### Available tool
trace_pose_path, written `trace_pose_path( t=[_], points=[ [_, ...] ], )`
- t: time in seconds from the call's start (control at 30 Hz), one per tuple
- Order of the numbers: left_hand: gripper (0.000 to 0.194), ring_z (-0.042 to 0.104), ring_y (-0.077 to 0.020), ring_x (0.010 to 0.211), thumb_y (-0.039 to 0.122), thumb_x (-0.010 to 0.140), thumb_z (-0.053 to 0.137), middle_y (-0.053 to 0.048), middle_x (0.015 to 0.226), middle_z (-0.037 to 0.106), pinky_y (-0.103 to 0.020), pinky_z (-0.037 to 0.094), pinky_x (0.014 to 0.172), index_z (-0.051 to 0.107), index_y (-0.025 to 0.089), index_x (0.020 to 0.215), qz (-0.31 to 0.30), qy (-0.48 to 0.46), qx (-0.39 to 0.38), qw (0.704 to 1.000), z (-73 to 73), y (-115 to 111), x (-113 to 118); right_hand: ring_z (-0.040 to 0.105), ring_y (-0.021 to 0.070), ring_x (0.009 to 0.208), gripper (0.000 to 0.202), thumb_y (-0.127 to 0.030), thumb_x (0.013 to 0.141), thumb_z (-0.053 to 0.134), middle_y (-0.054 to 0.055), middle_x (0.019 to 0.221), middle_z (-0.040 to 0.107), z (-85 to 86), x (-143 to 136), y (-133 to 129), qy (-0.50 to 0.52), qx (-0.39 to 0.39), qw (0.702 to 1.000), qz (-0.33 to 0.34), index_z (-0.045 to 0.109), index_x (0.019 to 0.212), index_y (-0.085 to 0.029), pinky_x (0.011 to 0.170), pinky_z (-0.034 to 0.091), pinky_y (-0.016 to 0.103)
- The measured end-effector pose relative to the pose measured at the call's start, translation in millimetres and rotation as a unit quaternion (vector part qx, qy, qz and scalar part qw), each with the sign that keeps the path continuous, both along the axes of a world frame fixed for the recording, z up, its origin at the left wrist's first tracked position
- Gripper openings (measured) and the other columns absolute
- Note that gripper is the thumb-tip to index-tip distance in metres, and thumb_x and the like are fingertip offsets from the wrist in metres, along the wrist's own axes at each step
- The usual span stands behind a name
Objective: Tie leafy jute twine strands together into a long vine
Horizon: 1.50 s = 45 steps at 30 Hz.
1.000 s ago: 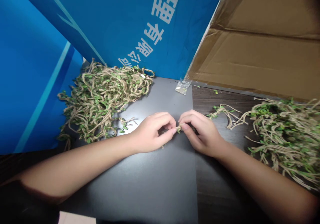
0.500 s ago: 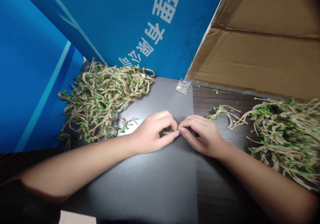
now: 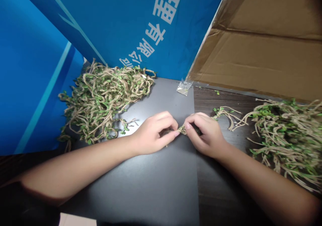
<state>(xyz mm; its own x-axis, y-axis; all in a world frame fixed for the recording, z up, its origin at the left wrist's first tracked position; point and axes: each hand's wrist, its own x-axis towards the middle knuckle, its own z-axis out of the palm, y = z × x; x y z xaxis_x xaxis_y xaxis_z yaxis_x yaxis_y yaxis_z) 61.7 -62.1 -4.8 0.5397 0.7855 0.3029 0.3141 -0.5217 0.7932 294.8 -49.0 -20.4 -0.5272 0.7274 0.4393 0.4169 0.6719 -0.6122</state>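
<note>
A short piece of braided twine (image 3: 182, 129) with bits of green runs between my two hands, just above the grey table. My left hand (image 3: 158, 132) pinches its left part between thumb and fingertips; a loose end pokes out below. My right hand (image 3: 205, 132) has thumb and forefinger closed on the other side, and its curled fingers hide the rest of the twine. Behind my left forearm lies a big tangled heap of leafy twine (image 3: 108, 98). To the right of my right hand is a pile of cut leafy twine pieces (image 3: 289, 138).
A blue panel (image 3: 120, 24) with white lettering stands at the back, and a brown cardboard sheet (image 3: 266, 44) leans at back right. Between them lies a small clear plastic packet (image 3: 184, 87). A pale card (image 3: 77, 220) shows at the near edge.
My right hand has shifted slightly right, away from my left fingertips, so more of the twine shows between them. My left hand stays nearly in place.
</note>
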Motion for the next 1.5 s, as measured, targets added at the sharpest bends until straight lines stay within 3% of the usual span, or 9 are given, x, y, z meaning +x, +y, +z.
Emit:
trace_pose_path(
  t=[0.07,0.13,0.2,0.33,0.57,0.83,1.03,1.27,1.5],
  points=[
    [0.008,0.059,-0.0128,0.085,0.021,0.100,0.066,-0.004,0.092,0.064,-0.026,0.048,0.079,0.067,0.014,0.095,0.001,0.000,0.001,1.000,-0.6,0,0,0.063,0.0142,0.079,0.007,-0.017,0.101,0.059,0.001,0.089,0.070,0.2,0,1,0.001,-0.009,1.000,0.006,0.061,0.106,-0.021,0.077,0.047,0.032],
    [0.009,0.059,-0.0125,0.084,0.022,0.100,0.066,-0.003,0.091,0.063,-0.026,0.047,0.078,0.067,0.015,0.095,0.006,0.000,0.000,1.000,-1.4,0,0,0.067,0.0155,0.092,0.022,-0.016,0.101,0.059,0.003,0.106,0.073,0.0,1,2,-0.006,-0.019,0.999,0.038,0.061,0.122,-0.022,0.084,0.049,0.032],
    [0.009,0.058,-0.0120,0.082,0.022,0.100,0.066,-0.002,0.089,0.063,-0.025,0.047,0.077,0.067,0.015,0.093,0.017,0.003,-0.008,1.000,-2.1,0,0,0.067,0.0162,0.098,0.025,-0.015,0.102,0.057,0.004,0.112,0.073,-0.7,1,4,-0.017,-0.025,0.997,0.076,0.061,0.125,-0.022,0.088,0.049,0.034],
    [0.009,0.058,-0.0118,0.082,0.023,0.099,0.067,-0.001,0.088,0.063,-0.025,0.047,0.076,0.066,0.016,0.093,0.032,0.006,-0.027,0.999,-2.1,0,0,0.064,0.0162,0.089,0.010,-0.015,0.101,0.058,0.002,0.100,0.071,-2.6,0,5,-0.025,-0.019,0.996,0.086,0.062,0.109,-0.022,0.084,0.048,0.034],
    [0.011,0.058,-0.0121,0.082,0.024,0.100,0.067,-0.002,0.089,0.063,-0.026,0.047,0.077,0.066,0.016,0.092,0.027,0.006,-0.040,0.999,-0.4,0,0,0.062,0.0148,0.086,0.010,-0.011,0.100,0.057,0.003,0.095,0.068,0.8,0,3,0.038,-0.034,0.998,0.037,0.059,0.102,-0.020,0.080,0.050,0.032],
    [0.012,0.058,-0.0125,0.081,0.023,0.099,0.067,-0.002,0.088,0.063,-0.026,0.047,0.076,0.066,0.016,0.091,0.026,0.009,-0.040,0.999,0.3,1,0,0.064,0.0149,0.091,0.014,-0.009,0.100,0.056,0.004,0.099,0.068,-0.3,0,5,0.061,-0.047,0.996,0.044,0.059,0.107,-0.021,0.083,0.052,0.031],
    [0.011,0.057,-0.0127,0.081,0.022,0.099,0.066,-0.002,0.087,0.062,-0.026,0.047,0.076,0.067,0.015,0.091,0.032,0.010,-0.038,0.999,-1.2,1,0,0.065,0.0152,0.095,0.034,-0.005,0.100,0.053,0.005,0.105,0.070,-5.8,1,8,0.026,-0.003,0.998,0.061,0.063,0.129,-0.021,0.085,0.052,0.031],
    [0.011,0.060,-0.0129,0.082,0.024,0.099,0.066,-0.002,0.088,0.063,-0.026,0.048,0.076,0.067,0.016,0.092,0.042,0.007,-0.044,0.998,-1.0,0,-1,0.065,0.0133,0.084,0.012,-0.011,0.100,0.060,0.003,0.093,0.070,0.4,0,7,0.039,-0.026,0.998,0.048,0.066,0.105,-0.019,0.078,0.051,0.029],
    [0.012,0.060,-0.0137,0.083,0.025,0.100,0.066,-0.003,0.089,0.064,-0.027,0.048,0.077,0.067,0.016,0.091,0.024,0.001,-0.042,0.999,-0.6,1,0,0.061,0.0129,0.075,0.010,-0.014,0.101,0.058,0.002,0.083,0.066,4.4,0,5,0.047,-0.046,0.998,0.007,0.063,0.094,-0.019,0.070,0.049,0.028]
  ],
)
